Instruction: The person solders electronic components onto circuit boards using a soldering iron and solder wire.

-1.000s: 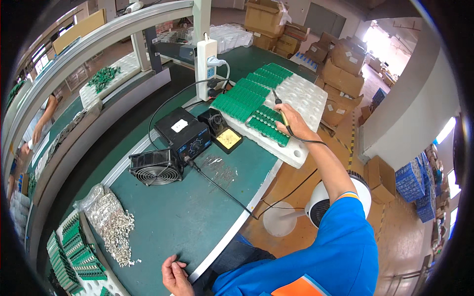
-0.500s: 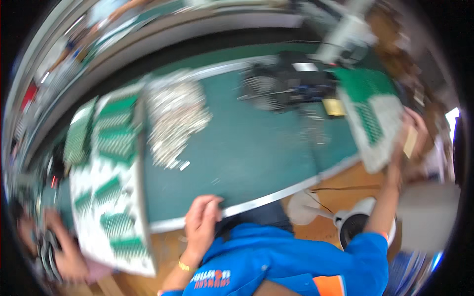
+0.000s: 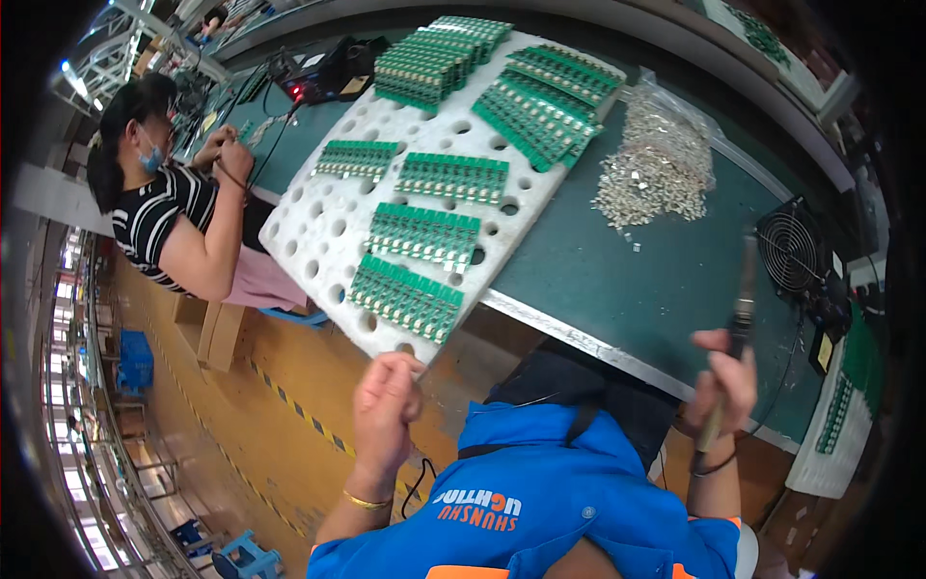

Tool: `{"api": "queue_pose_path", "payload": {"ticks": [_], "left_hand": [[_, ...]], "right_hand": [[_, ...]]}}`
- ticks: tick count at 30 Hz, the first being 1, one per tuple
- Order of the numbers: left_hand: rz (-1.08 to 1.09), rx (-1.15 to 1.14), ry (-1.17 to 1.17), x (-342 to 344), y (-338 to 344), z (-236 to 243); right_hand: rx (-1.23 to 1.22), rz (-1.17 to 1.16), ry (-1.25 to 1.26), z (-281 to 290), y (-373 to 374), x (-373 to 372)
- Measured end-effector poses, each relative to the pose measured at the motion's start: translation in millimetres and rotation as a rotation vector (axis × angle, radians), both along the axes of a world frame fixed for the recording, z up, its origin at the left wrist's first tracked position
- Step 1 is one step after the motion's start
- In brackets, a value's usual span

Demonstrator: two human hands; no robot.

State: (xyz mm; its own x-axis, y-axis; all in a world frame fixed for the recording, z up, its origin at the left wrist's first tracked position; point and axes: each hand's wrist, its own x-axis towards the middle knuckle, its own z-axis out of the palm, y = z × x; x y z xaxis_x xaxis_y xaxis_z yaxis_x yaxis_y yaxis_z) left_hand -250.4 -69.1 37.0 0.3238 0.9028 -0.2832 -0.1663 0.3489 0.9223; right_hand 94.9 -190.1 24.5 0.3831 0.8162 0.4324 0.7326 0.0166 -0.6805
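Observation:
My right hand (image 3: 723, 391) is closed around a soldering iron (image 3: 741, 323), its tip pointing up and away over the bench edge. My left hand (image 3: 384, 410) is closed with the fingers curled together, just below the near corner of a white foam sheet (image 3: 299, 246); whether anything small is in it cannot be made out. Green circuit boards with rows of small parts lie on the foam, among them a nearest board (image 3: 405, 297) and another board (image 3: 424, 234) behind it. Stacked boards (image 3: 434, 63) stand at the far end.
A heap of small pale metal parts (image 3: 651, 188) spills from a clear bag on the green bench (image 3: 579, 280). A black fan (image 3: 789, 246) stands to the right, near another foam sheet with boards (image 3: 834, 415). A co-worker (image 3: 183, 193) sits at the left.
The view has swung left. My right hand has left the foam sheet at the far right and now holds the soldering iron upright. My left hand is now by the left foam sheet's corner.

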Motion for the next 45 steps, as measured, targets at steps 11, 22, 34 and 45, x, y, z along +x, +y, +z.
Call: {"api": "queue_pose_path", "payload": {"ticks": [11,22,34,45], "left_hand": [[0.241,0.654,0.875,-77,99,-32],[0.053,0.417,0.861,-60,119,-23],[0.069,0.361,0.664,-59,115,-19],[-0.202,0.041,0.314,-2,79,17]], "right_hand": [[0.301,0.668,-0.213,-44,135,-128],[0.279,0.681,-0.320,-51,163,-141],[0.421,0.674,-0.265,-48,168,-132],[0.584,0.577,-0.271,10,118,-76]]}}
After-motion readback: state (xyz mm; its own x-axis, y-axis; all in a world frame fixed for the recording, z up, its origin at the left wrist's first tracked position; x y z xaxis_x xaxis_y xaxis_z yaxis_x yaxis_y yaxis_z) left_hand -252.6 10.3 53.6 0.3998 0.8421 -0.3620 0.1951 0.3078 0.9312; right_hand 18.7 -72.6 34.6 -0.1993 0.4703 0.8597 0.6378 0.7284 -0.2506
